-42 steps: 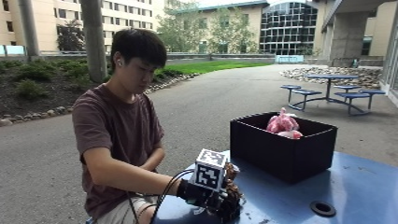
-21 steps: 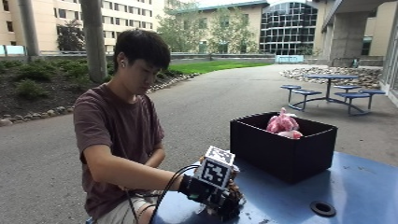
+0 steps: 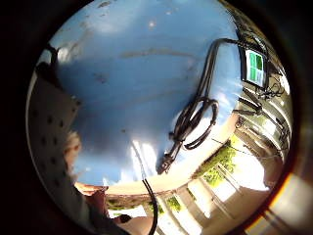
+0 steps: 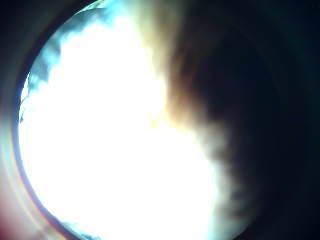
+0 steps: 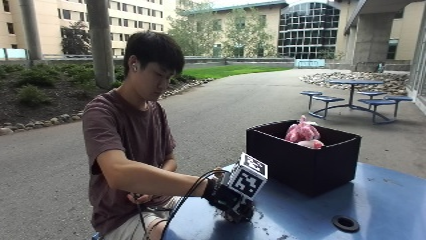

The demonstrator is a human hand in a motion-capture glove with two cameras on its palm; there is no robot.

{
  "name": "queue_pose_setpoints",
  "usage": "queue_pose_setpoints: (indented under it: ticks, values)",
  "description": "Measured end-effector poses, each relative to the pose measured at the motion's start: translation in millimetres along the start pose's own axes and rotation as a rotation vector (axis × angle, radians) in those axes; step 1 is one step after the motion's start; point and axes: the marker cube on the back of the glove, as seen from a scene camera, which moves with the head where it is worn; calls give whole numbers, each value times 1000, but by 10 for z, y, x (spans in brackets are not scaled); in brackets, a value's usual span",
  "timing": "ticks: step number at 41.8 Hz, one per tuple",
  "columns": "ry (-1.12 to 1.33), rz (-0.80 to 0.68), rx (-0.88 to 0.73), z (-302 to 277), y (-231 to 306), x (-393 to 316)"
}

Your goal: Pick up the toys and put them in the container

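Inside black container (image 5: 303,162), pink toys (image 5: 303,134), well apart from grip (image 5: 233,202)

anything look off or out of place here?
Nothing stands out. The black container stands upright on the blue table, with pink toys sticking out of its top. The gloved right hand is low at the table's near edge. No toy shows on the bare tabletop in the little finger side view.
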Motion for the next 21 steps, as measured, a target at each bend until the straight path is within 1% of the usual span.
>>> queue_pose_setpoints:
  ticks: [3,9,12,15,21]
  values:
    - [-7,5,31,-38,-17,-61]
    - [-41,-48,31,-258,55,-161]
    - [-27,-66,60,-414,103,-235]
    - [-15,-82,114,-649,161,-300]
    - [-1,-94,235,-1328,274,-422]
